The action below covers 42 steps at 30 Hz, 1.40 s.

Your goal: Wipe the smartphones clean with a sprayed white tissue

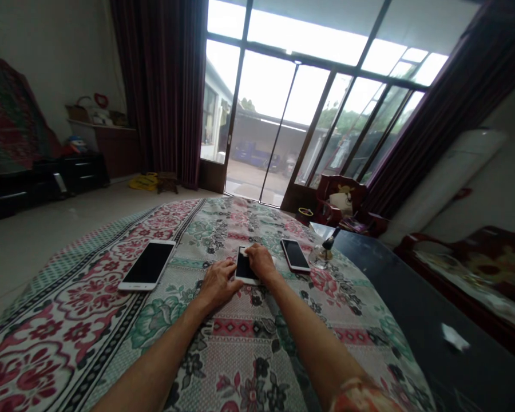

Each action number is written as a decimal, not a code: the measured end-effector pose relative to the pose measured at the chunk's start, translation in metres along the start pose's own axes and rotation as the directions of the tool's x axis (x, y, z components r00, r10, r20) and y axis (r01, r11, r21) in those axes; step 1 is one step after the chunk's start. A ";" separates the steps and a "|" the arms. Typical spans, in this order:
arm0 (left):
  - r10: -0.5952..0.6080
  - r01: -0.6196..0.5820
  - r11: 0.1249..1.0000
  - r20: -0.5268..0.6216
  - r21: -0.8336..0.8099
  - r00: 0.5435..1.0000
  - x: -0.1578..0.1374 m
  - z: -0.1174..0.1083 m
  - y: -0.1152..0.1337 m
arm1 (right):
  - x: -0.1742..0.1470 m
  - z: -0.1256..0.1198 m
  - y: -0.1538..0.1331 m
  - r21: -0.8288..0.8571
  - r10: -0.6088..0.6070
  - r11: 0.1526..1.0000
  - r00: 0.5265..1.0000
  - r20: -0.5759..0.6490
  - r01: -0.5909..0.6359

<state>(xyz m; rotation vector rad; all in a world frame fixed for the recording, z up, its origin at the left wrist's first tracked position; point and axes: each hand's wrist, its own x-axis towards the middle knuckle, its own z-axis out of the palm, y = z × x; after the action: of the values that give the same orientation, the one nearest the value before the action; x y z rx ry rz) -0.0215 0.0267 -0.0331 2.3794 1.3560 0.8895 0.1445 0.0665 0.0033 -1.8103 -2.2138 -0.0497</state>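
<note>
A white-framed smartphone lies screen up on the patterned tablecloth, directly in front of me. My left hand is at its left edge, with the thumb by the lower corner and the bent fingers along the side, gripping it. Over the upper right of the screen, the fingers of my right hand are closed and pressed down. A bit of soft white material, like a tissue or cloth, shows at their tips; most of it is hidden. A larger white smartphone rests to the left, and another smartphone sits to the right.
Right of the third phone stands a clear glass container with a dark-handled item in it. A dark table adjoins on the right, with a crumpled white piece on it. Wooden chairs and glass doors are beyond.
</note>
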 end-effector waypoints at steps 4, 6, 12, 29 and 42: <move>-0.004 0.003 1.000 0.002 0.011 1.000 0.000 -0.001 0.001 | 0.020 0.005 0.000 -0.003 0.006 1.000 1.000 0.000 -0.006; -0.007 0.007 1.000 0.007 0.012 1.000 0.000 -0.002 0.001 | 0.025 0.005 -0.002 -0.003 0.009 1.000 1.000 -0.004 -0.009; -0.034 0.035 0.999 -0.027 0.008 0.999 -0.001 0.000 0.002 | 0.018 0.002 -0.007 -0.001 0.001 1.000 1.000 -0.015 -0.001; -0.107 0.108 0.990 -0.012 0.089 0.994 -0.006 -0.003 0.005 | -0.075 -0.010 -0.024 0.099 -0.201 0.974 0.979 -0.036 0.203; -0.095 0.092 0.993 0.042 0.076 0.995 -0.004 -0.012 0.009 | 0.012 0.001 -0.007 0.007 -0.046 0.999 0.999 -0.005 0.046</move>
<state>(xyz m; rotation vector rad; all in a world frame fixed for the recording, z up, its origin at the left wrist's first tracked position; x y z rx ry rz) -0.0240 0.0180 -0.0209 2.3531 1.4936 0.7681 0.1359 0.0763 0.0065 -1.7544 -2.2493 -0.0554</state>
